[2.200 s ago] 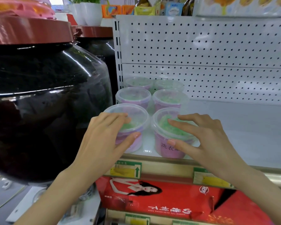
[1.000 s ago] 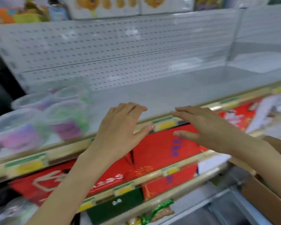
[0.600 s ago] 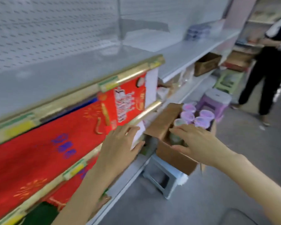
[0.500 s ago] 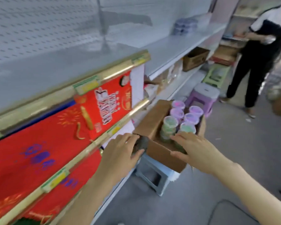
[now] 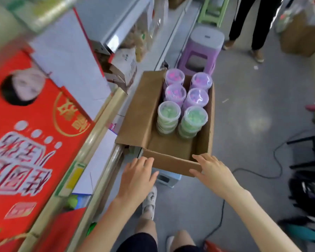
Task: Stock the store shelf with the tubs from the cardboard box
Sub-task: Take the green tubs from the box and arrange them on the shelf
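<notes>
Open cardboard box point(image 5: 140, 113) on a small pale stool point(image 5: 168, 179) beside the store shelf point(image 5: 105, 113). Six stacks of lidded tubs at its far end: green tubs point(image 5: 169, 110) nearest, purple tubs point(image 5: 197, 96) and pink-filled ones behind; near half of the box bare. Left hand point(image 5: 136, 179) just short of the near wall, grip loose and empty. Right hand point(image 5: 212, 170) at the near right corner, fingers spread over the rim, nothing held. Purple stool point(image 5: 202, 50) beyond the box.
</notes>
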Tool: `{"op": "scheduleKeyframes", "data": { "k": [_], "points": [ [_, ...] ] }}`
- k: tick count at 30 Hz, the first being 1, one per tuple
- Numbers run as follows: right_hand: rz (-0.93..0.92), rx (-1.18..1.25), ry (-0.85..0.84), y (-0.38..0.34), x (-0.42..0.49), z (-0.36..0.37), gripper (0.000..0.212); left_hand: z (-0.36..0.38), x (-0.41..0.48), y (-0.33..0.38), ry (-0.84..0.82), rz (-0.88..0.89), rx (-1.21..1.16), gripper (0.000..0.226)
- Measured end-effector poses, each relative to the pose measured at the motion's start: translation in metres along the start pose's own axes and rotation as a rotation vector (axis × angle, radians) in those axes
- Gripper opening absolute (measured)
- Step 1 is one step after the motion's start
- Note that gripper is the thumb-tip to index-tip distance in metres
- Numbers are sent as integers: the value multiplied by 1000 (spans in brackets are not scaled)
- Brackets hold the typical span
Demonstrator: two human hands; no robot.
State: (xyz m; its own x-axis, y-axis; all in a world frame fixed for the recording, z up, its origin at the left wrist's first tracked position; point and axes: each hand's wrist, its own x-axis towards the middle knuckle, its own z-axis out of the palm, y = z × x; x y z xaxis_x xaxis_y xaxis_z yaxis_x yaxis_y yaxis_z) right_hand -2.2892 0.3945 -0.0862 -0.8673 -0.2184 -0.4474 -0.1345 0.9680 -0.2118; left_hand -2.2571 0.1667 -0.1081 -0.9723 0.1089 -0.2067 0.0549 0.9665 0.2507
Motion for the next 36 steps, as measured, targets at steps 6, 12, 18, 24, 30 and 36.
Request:
{"op": "scheduleKeyframes", "data": {
  "k": [6, 12, 18, 24, 30, 36],
  "points": [
    [251, 412, -146, 10, 82, 52, 56, 48, 74, -20, -193, -44, -141, 42],
    [621, 1096, -5, 48, 168, 94, 68, 98, 160, -35, -184, -266, -446, 53],
    [743, 1536, 283, 69, 235, 101, 70, 134, 246, -25, -170, -351, -760, 70],
    [736, 1770, 412, 71, 267, 96, 49, 154, 295, -18, -129, -505, -1099, 73],
    [692, 1719, 440, 72, 269, 93, 36, 134, 305, -5, -146, -630, -1340, 31],
    [693, 1787, 397, 68, 249, 84, 28, 132, 273, 2, -48, -628, -1436, 34]
  ]
}}
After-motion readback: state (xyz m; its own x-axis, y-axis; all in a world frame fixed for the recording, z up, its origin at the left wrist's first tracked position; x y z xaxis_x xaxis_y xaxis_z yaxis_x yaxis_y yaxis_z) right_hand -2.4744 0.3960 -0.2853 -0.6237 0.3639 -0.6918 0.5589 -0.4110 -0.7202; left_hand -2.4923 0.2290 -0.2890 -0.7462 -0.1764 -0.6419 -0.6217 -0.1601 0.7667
